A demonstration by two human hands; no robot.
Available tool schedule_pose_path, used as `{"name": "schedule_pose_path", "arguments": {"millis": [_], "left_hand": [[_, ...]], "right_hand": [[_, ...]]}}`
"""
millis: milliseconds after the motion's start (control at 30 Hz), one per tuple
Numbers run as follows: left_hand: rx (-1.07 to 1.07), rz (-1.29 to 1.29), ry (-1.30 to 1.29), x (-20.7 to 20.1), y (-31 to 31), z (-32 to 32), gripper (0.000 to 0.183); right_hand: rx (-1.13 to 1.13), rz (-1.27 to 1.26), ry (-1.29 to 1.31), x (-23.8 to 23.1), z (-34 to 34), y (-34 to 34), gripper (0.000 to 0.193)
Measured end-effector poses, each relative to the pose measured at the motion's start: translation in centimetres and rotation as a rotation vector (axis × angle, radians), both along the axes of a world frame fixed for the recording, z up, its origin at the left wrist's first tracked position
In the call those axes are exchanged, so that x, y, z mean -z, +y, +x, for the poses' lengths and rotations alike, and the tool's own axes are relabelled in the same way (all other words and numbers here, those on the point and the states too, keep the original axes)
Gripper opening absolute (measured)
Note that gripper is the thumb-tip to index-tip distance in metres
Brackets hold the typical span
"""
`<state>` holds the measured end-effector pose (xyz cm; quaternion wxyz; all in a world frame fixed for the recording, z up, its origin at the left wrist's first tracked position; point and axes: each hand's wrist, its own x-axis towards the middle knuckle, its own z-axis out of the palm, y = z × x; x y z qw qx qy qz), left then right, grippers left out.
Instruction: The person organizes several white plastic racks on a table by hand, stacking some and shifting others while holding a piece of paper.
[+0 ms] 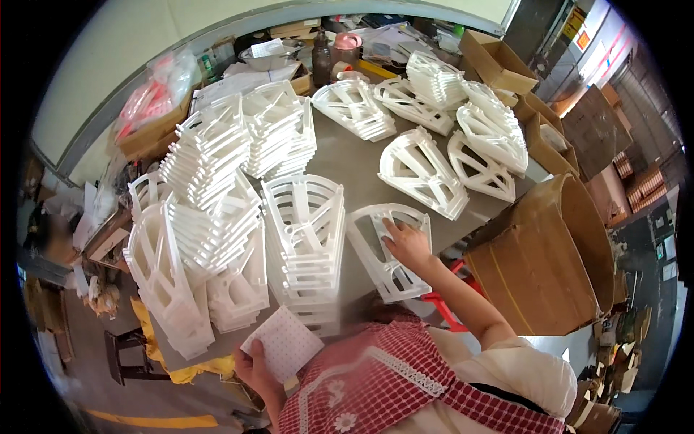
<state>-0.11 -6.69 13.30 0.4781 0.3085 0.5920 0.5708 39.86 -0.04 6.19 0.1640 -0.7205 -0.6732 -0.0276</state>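
Note:
My left hand [258, 370] grips a white square sheet [286, 343] printed with rows of small dots, held near my body at the table's front edge. The thumb lies over the sheet's face. A single white plastic fan-shaped frame [371, 254] lies on the table in front of me. Across its right side reaches my right hand [410, 244], its fingers spread and touching the frame's inner ribs; whether something tiny is under the fingertips is hidden. Just left of this frame stands a tall stack of matching frames [303, 217].
More stacked frames [206, 155] crowd the table's left side, with others [423, 170] at the far right. A large open cardboard box [535, 267] stands against the right edge, near a red stool [450, 311]. Behind are smaller cartons [495, 61], a metal bowl [271, 58] and a dark bottle [322, 58].

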Motion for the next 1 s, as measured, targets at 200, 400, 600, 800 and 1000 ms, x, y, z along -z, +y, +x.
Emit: {"name": "schedule_pose_path", "arguments": {"millis": [200,400,600,800,1000], "left_hand": [[-0.027,0.014,-0.014,0.4,0.1,0.3,0.019],[0.058,0.017,-0.055,1.3,0.3,0.6,0.019],[0.067,-0.001,-0.036,1.1,0.6,1.3,0.017],[0.030,-0.016,-0.040,1.3,0.3,1.5,0.020],[0.048,-0.041,-0.092,2.2,0.7,1.7,0.022]], "right_hand": [[-0.021,0.080,-0.246,0.0,-0.9,-0.1,0.042],[-0.076,-0.278,0.133,-1.6,-4.3,-0.1,0.048],[-0.090,-0.274,0.111,-2.1,-5.2,-0.1,0.049],[-0.089,-0.624,0.154,-7.2,-5.9,-2.8,0.039],[-0.262,-0.614,0.113,-4.3,-7.0,-4.9,0.028]]}}
